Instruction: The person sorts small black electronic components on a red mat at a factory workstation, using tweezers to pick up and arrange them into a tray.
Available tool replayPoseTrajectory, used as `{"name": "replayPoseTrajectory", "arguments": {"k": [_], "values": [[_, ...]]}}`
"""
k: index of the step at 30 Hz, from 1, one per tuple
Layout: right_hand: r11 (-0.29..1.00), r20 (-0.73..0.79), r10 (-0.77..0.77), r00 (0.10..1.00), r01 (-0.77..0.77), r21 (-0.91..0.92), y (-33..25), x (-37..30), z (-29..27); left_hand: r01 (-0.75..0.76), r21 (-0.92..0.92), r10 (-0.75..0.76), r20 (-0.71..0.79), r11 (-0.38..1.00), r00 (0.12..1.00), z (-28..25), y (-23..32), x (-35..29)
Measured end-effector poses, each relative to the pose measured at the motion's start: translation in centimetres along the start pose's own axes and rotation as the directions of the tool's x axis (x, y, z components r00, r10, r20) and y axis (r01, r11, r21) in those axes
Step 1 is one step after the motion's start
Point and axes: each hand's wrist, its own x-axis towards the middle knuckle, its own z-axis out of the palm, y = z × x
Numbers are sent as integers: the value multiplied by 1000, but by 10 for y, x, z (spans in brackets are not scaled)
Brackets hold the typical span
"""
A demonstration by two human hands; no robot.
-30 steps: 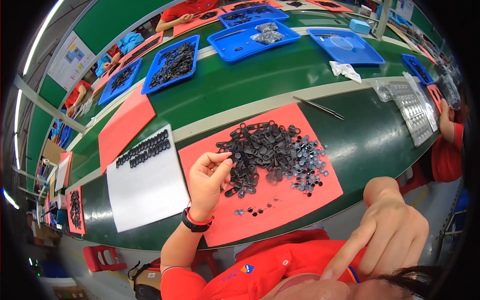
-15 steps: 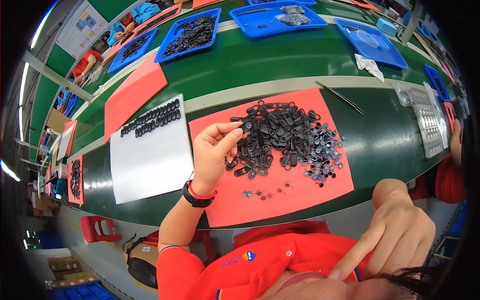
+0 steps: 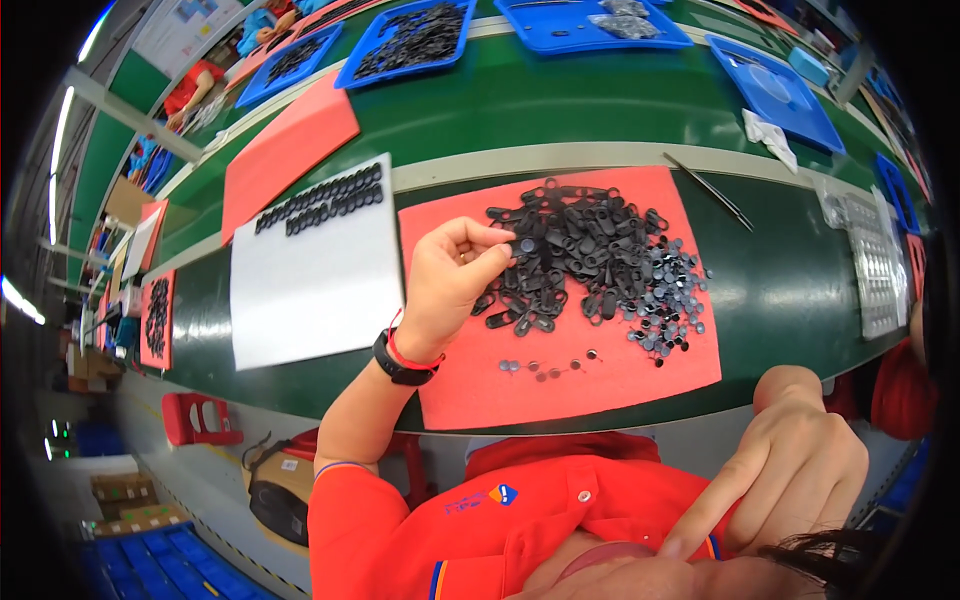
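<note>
My left hand (image 3: 450, 275) is closed in a pinch on a small black oblong plastic part (image 3: 525, 247), which has a round grey disc on it. Just beyond the fingertips lies a pile of similar black looped parts (image 3: 590, 245) on a pink foam mat (image 3: 470, 400). Small round discs (image 3: 670, 300), grey and black, are heaped at the pile's right side. Several more discs (image 3: 541, 376) lie loosely lined up near the mat's front. My right hand (image 3: 795, 465) is raised off the table close to me, its index finger stretched out and its thumb hidden; I see nothing in it.
Left of the mat is a white foam sheet (image 3: 310, 290) bearing two rows of black parts. Tweezers (image 3: 708, 190) lie behind the mat's right corner. Clear plastic blister trays (image 3: 872, 265) are far right. Blue trays (image 3: 590, 35) stand beyond the pale ledge; co-workers sit far left.
The whole view has shifted, so the table appears higher and slightly to the right. My left hand still pinches the black part over the pile's left edge; my right hand stays raised.
</note>
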Motion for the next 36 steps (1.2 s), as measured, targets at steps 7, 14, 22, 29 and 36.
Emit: {"name": "replayPoseTrajectory", "arguments": {"k": [7,14,22,29,36], "values": [[977,-122,101,987,-122,-176,7,10,-1,-71,41,74,-58,997,996,-42,26,3],[672,-745,343,572,-703,-231,63,-13,-33,4,77,-5,12,997,1000,-24,25,-22],[497,-752,446,485,-833,-243,99,-34,-34,-139,138,117,159,981,980,18,16,-22],[521,-770,515,378,-851,-69,113,-37,-36,-164,165,142,133,973,981,19,8,-23],[563,-784,511,352,-826,-4,123,-42,-33,-168,287,121,173,943,977,15,1,-23]]}}
